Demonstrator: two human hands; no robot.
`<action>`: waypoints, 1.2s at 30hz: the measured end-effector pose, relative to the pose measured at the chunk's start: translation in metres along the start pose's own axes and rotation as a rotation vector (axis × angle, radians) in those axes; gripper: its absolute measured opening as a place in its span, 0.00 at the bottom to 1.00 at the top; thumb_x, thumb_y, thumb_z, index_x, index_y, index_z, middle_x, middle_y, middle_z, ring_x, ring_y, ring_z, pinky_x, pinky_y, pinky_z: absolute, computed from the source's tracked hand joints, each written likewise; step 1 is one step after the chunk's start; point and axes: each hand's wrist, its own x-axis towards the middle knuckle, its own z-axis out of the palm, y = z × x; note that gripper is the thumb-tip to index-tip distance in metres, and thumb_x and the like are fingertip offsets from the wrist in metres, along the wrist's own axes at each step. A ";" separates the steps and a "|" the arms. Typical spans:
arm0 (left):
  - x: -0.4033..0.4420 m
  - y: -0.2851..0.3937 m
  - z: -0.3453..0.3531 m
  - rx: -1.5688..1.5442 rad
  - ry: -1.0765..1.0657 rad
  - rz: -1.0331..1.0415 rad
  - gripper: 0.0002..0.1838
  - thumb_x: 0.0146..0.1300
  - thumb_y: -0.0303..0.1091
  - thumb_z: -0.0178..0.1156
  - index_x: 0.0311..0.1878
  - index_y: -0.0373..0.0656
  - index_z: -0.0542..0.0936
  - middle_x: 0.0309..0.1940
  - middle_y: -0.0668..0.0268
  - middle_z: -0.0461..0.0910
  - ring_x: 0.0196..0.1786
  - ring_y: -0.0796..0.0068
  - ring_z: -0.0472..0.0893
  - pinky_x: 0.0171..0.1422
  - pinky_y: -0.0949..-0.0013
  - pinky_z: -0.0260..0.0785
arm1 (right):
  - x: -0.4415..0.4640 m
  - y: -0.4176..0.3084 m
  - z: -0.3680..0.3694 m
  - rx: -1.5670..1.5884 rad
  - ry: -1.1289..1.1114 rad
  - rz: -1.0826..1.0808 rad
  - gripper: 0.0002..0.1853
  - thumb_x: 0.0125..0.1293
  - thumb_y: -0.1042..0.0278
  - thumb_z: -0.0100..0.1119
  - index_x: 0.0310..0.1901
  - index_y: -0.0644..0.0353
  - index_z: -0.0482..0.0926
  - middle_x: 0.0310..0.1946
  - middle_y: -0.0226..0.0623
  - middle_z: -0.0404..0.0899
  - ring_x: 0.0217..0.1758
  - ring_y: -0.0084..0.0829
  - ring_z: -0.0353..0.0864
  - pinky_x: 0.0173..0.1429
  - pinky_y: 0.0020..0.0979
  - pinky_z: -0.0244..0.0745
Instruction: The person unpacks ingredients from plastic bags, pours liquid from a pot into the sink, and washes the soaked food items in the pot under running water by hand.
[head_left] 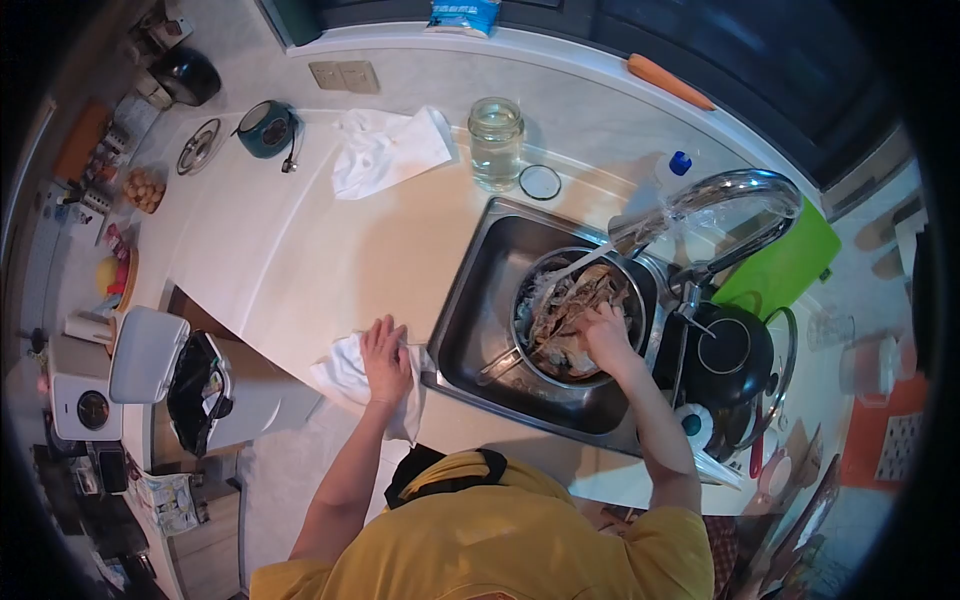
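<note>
My left hand (385,360) lies flat with its fingers stretched out on a crumpled white cloth (345,372) at the counter's front edge, left of the sink. Inside a round metal pot (517,335) in the sink is my right hand (606,338), its fingers curled down onto wet brown food pieces (565,308). The fingertips are partly hidden, and I cannot tell exactly what food it is. Water falls from the chrome faucet (770,185) into the pot's far left part. The pot's handle (498,366) points toward the sink's front left.
A metal sink (470,300) surrounds the pot. Behind it stand a glass jar of clear liquid (496,145) and a round lid (540,182). Another white cloth (390,150) lies further left. A black pan (735,350) and green board (790,262) crowd the right. An open bin (235,400) stands left.
</note>
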 end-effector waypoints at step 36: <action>-0.006 0.011 -0.001 0.322 0.057 -0.024 0.22 0.53 0.33 0.54 0.55 0.47 0.71 0.64 0.55 0.60 0.69 0.47 0.51 0.67 0.37 0.39 | 0.038 -0.024 0.002 0.034 -0.075 -0.394 0.18 0.53 0.65 0.55 0.48 0.52 0.75 0.51 0.35 0.72 0.51 0.36 0.69 0.52 0.41 0.61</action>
